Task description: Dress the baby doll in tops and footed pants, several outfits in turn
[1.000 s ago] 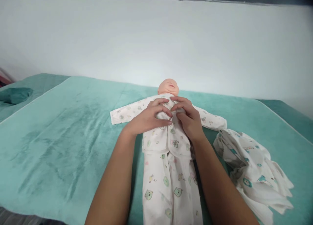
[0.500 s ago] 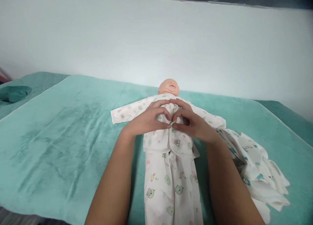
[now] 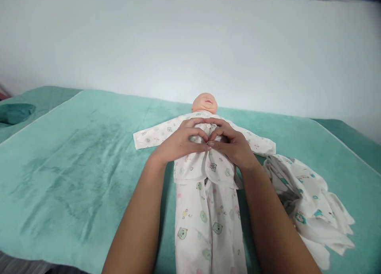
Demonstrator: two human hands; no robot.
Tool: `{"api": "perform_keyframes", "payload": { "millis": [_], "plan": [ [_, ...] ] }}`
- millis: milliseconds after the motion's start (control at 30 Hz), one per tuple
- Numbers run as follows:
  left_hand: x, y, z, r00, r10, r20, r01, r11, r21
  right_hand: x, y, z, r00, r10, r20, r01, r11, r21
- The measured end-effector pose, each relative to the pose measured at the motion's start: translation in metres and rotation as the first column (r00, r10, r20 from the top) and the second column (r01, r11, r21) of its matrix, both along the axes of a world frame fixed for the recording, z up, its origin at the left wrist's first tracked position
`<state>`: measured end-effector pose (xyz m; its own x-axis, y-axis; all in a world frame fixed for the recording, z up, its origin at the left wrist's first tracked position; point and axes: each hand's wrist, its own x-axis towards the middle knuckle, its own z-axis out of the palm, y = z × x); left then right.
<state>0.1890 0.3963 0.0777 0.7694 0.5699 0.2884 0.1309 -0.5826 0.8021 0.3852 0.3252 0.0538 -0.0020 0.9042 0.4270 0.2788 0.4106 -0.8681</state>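
A baby doll (image 3: 204, 103) lies on its back, its head toward the wall. It wears a white printed jacket (image 3: 190, 168) with both sleeves spread, and matching trousers (image 3: 196, 226). Over the chest, my left hand (image 3: 187, 138) pinches one front edge of the jacket between thumb and fingers. From the other side, my right hand (image 3: 230, 141) pinches the opposite edge, and the fingertips of both hands meet at the centre opening. A button or snap (image 3: 208, 126) shows just above the fingers; whatever fastener lies between the fingertips is hidden.
A crumpled white printed garment (image 3: 315, 206) lies to the right of the doll. Beneath everything spreads a green plush cover (image 3: 74, 166). Behind it rises a white wall (image 3: 190, 39). A darker green fold (image 3: 16, 113) sits at the far left.
My right hand has shifted slightly inward, so its thumb now touches the left thumb tip. Both hands still grip the jacket front. The view has tilted slightly.
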Motion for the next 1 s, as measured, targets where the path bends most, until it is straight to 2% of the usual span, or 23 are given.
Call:
{"api": "perform_keyframes", "payload": {
  "millis": [333, 600, 800, 1000],
  "plan": [
    [0.005, 0.0, -0.004, 0.999, -0.006, 0.043, 0.004, 1.0, 0.031, 0.002, 0.0, -0.001, 0.999, 0.049, 0.015, -0.05, 0.999, 0.01],
    [0.009, 0.001, -0.007, 0.996, 0.014, 0.083, -0.014, 1.0, 0.005, 0.003, 0.001, -0.001, 0.997, 0.024, 0.068, -0.026, 0.999, 0.03],
    [0.01, 0.0, -0.006, 0.994, 0.005, 0.111, -0.004, 1.0, -0.013, 0.001, 0.002, -0.002, 1.0, 0.02, 0.013, -0.021, 0.999, 0.049],
    [0.012, 0.0, -0.008, 0.989, 0.01, 0.15, -0.007, 1.0, -0.022, 0.005, 0.002, -0.001, 0.991, 0.118, -0.059, -0.117, 0.993, 0.021]
  ]
}}
